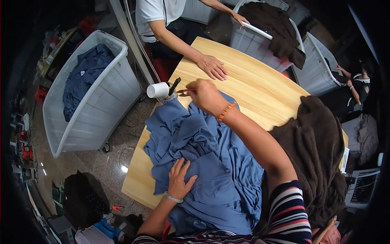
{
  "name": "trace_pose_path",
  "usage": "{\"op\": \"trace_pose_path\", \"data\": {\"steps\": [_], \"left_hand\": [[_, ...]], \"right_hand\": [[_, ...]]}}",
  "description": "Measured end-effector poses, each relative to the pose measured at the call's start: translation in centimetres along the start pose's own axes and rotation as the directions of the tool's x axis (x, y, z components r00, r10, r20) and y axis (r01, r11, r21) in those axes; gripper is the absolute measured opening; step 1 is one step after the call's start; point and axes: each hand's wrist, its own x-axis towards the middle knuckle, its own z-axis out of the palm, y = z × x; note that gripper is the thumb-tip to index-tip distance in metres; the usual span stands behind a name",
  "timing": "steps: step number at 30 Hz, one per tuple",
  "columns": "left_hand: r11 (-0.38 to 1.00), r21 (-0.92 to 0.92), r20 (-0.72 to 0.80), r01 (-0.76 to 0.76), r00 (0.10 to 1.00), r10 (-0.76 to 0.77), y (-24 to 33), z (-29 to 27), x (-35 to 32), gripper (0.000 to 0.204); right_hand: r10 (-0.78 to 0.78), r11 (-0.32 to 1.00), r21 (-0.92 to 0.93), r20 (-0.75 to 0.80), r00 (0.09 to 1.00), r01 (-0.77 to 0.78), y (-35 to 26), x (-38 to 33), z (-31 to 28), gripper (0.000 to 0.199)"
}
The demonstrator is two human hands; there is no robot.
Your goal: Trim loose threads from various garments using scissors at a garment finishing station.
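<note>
A blue garment [211, 162] lies crumpled across the near part of a light wooden table [260, 89]. My left hand [180, 179] rests flat on it with fingers spread, a bracelet at the wrist. My right hand [205, 94] reaches to the garment's far edge and grips small scissors [183, 92], their tips pointing left. An orange bead bracelet circles that wrist. A white cup [159, 90] holding a dark tool stands just left of the scissors, at the table edge.
A dark brown fleece pile [317, 146] covers the table's right side. Another person in a white shirt rests a hand [212, 67] on the far table. A white bin [91, 89] with blue garments stands left; more bins [260, 40] with brown fabric behind.
</note>
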Motion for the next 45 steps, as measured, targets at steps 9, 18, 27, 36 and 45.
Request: {"op": "trace_pose_path", "data": {"steps": [9,18,27,36,45], "left_hand": [[0.997,-0.082,-0.002,-0.011,1.000,0.011,-0.2,0.1,0.3,0.053],[0.997,0.034,-0.030,-0.070,0.997,0.071,3.4,-3.2,2.4,0.043],[0.865,-0.314,0.344,-0.392,0.802,0.488,15.5,12.1,10.5,0.042],[0.882,-0.052,0.493,-0.468,0.756,0.431,14.9,20.1,14.6,0.020],[0.898,-0.333,0.823,0.288,0.554,0.127,15.1,10.8,11.0,0.019]], "right_hand": [[-0.035,0.986,-0.163,-0.021,0.999,0.031,1.2,5.6,7.5,0.017],[0.117,0.984,-0.100,-0.282,0.952,-0.150,2.8,-15.6,-5.8,0.029],[0.787,0.463,-0.223,-0.341,0.514,-0.857,3.4,-45.1,-5.0,0.049],[0.744,0.451,-0.232,-0.436,0.507,-0.862,6.4,-45.7,-3.2,0.038],[0.733,0.593,0.148,-0.504,0.456,-0.791,0.7,-50.7,-7.7,0.046]]}}
